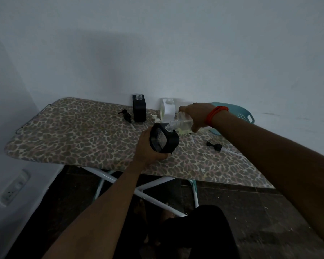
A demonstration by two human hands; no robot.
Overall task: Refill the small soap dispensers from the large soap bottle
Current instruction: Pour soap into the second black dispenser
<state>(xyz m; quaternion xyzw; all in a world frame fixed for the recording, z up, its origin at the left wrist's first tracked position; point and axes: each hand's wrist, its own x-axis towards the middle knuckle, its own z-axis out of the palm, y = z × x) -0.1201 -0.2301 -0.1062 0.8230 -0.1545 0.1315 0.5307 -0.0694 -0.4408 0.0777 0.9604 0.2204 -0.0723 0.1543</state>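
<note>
My left hand (148,146) grips a black soap dispenser (164,138), tilted above the leopard-print ironing board (73,135). My right hand (196,114) holds a clear soap bottle (183,123) with pale yellow liquid, tipped sideways so its neck meets the dispenser's open mouth. A second black dispenser (139,110) and a white dispenser (168,110) stand uncapped at the back of the board. A black pump top (126,115) and a white pump top (156,119) lie beside them. Another black pump top (214,144) lies to the right.
A teal plastic basket (239,114) rests at the board's far right against the white wall. The board's white legs (148,186) cross below. A wall socket (13,189) sits low on the left. Dark tiled floor lies underneath.
</note>
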